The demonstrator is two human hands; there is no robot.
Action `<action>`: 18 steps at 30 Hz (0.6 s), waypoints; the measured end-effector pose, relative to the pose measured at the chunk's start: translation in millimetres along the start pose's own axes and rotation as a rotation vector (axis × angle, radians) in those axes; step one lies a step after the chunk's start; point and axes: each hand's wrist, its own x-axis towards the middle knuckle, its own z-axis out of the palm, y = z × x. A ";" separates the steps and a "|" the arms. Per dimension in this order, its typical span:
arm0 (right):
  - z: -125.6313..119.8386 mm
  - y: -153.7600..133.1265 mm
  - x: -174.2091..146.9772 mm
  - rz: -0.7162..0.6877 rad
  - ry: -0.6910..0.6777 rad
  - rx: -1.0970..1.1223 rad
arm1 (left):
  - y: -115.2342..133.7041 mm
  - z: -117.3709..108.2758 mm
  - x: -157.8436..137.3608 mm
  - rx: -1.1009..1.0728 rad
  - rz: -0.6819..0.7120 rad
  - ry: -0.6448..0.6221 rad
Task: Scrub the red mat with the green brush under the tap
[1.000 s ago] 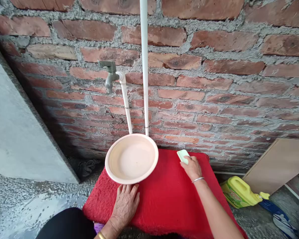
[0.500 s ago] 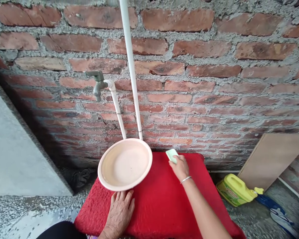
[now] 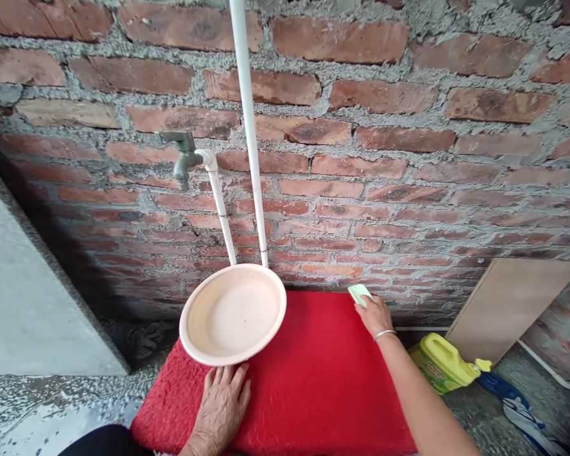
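Note:
My right hand (image 3: 376,315), with a bangle at the wrist, grips a pale green rounded block (image 3: 360,293) at the far right corner of the red plush cloth (image 3: 313,380). The block's underside is hidden, so its exact kind cannot be told. My left hand (image 3: 224,399) lies flat on the cloth with fingers stretched out. Its fingertips are at the near rim of a cream plastic basin (image 3: 279,316), which rests on the cloth's far left part. No water shows in the basin.
Behind stands a brick wall (image 3: 375,164) with a tap (image 3: 184,158) and white pipes (image 3: 251,139). At right on the floor are a yellow jug (image 3: 446,364), a leaning board (image 3: 508,307) and a slipper (image 3: 527,418). A grey slab (image 3: 33,285) stands at left; the floor there looks wet.
My right hand has moved to the right across the cloth with the pale green block. My left hand has stayed by the basin; the whole view has shifted slightly.

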 end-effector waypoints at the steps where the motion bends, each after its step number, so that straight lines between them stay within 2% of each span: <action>1: -8.6 19.5 2.9 0.069 0.019 0.026 | -0.2 -0.7 0.3 -0.004 -0.003 -0.009; 4: -25.0 69.4 4.2 0.246 0.075 0.146 | -1.8 -1.9 0.8 -0.014 -0.007 -0.022; 7: -23.0 100.7 -4.6 0.324 0.097 0.345 | -5.2 -0.6 0.8 -0.011 -0.004 -0.024; 13: 7.0 126.3 -32.6 0.329 0.032 0.769 | -14.8 4.6 0.3 -0.021 0.003 -0.002; 18: 11.9 150.3 -45.8 0.378 0.034 0.873 | -21.2 6.6 0.3 -0.040 -0.022 -0.025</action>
